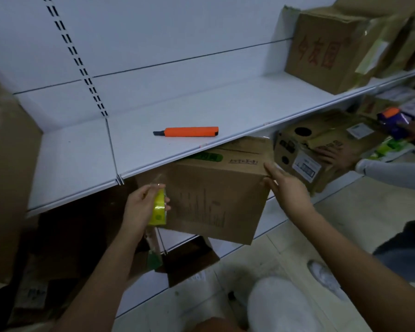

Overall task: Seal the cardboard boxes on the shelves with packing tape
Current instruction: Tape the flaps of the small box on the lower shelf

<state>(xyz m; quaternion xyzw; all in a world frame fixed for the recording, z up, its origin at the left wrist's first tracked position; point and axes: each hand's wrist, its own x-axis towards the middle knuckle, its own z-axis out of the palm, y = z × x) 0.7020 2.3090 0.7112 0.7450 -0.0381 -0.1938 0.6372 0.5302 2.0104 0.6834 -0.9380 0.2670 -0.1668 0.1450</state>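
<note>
A brown cardboard box point(213, 195) sits on the lower shelf, jutting out from under the white upper shelf point(77, 161). My left hand point(141, 207) grips a roll of packing tape with a yellow-green core point(159, 207) against the box's left front edge. A clear strip of tape rises from the roll toward the box top. My right hand point(285, 188) presses straight fingers on the box's upper right corner. An orange utility knife point(189, 132) lies on the upper shelf, above the box.
Another person's hand point(331, 154) rests on a second box point(316, 149) to the right, and their other hand holds a purple and orange tape dispenser point(393, 121). More boxes point(326, 49) stand at the upper right. Open cardboard flaps point(189, 259) lie below the box.
</note>
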